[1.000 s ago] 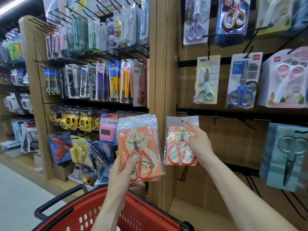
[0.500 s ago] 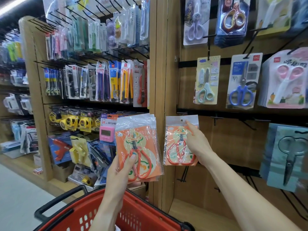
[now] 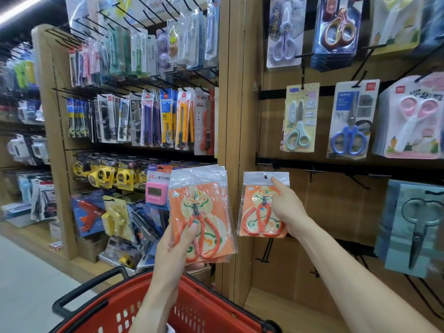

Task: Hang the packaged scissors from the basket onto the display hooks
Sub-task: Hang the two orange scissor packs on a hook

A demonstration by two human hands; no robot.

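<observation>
My left hand (image 3: pixel 176 243) grips a stack of orange packs of red-handled scissors (image 3: pixel 201 207) above the red basket (image 3: pixel 187 306), thumb on the front. My right hand (image 3: pixel 286 210) holds a single orange scissors pack (image 3: pixel 254 212) against the wooden display wall, forefinger stretched up onto its clear header beside the hang hole. The pack sits just below the black rail (image 3: pixel 336 165); a dark hook tip shows in the hole. Empty black hooks (image 3: pixel 358 181) stick out to the right.
Other packaged scissors hang above: green (image 3: pixel 299 118), blue (image 3: pixel 350 121), pink (image 3: pixel 413 118). A grey scissors pack (image 3: pixel 413 227) hangs at right. Cutters and tape measures (image 3: pixel 103 174) fill the left shelving. A wooden post (image 3: pixel 234 140) divides the two displays.
My right hand has slid the single pack a little upward and its forefinger has moved onto the header near the hole. The left hand and stack have barely shifted.
</observation>
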